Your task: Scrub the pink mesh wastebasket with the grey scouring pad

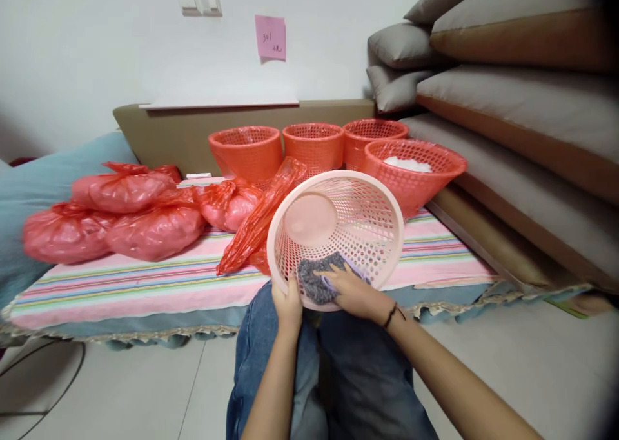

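A pale pink plastic basket (394,240) with holes in its wall is tilted over my lap, its mouth toward me. My left hand (288,304) is closed on its near rim, thumb inside. Within the basket, my right hand (355,290) presses a dark grey fuzzy cloth (314,279) with a lavender part against the lower wall. Its fingers bend over the cloth, and the index finger reaches out across it. Just left of the basket lies a crumpled red plastic bag (261,217).
Several red baskets (244,153) lined with plastic stand behind; the nearest right one holds something white (407,164). Tied red bags (155,230) sit at left on the striped cloth (188,291). Grey-brown cushions (517,98) are stacked at right. A pink note (271,37) is on the wall.
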### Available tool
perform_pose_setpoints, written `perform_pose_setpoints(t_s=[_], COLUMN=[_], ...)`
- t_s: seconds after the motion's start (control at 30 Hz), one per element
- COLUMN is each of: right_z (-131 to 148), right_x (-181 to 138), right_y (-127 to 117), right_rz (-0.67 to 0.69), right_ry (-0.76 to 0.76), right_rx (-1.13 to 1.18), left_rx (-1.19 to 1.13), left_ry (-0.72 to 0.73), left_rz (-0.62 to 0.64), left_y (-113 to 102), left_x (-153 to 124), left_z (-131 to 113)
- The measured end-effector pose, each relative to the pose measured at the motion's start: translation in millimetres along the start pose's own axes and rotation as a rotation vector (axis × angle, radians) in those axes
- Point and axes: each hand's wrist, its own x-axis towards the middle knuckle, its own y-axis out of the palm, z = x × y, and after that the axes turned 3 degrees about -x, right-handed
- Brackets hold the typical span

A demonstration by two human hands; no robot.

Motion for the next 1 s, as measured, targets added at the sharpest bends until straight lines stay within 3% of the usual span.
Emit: perform_pose_setpoints(t_s=[0.2, 0.43, 0.63, 0.73, 0.83, 1.0], right_z=[39.3, 48.9, 19.0, 7.9, 16.5, 57.5], right_x=[-62.1, -83.3, -90.5, -90.7, -82.4, -65.2], right_y=[36.1, 90.4, 80.4, 69.6, 66.9, 71.1], right_rz=[-0.198, -0.510, -0.629, -0.645, -0.585, -0.463], right_ry=[0.095, 0.206, 0.321, 0.369, 0.339, 0.238], right_rx=[-0.037, -0.129, -0.191, -0.192, -0.169, -0.066], left_rx=[-0.057, -0.050, 0.027, 0.122, 0.203, 0.180], left_ry=[-0.014, -0.017, 0.077, 0.129, 0.163, 0.095], left_rz=[0.008, 0.049, 0.199, 0.273, 0.291, 0.068], left_y=[2.3, 2.8, -9.9, -18.3, -20.5, -11.2], left_x=[-3.3, -0.3, 22.7, 48.5, 65.0, 35.5], left_z=[-6.1, -8.2, -24.9, -43.8, -61.9, -65.2])
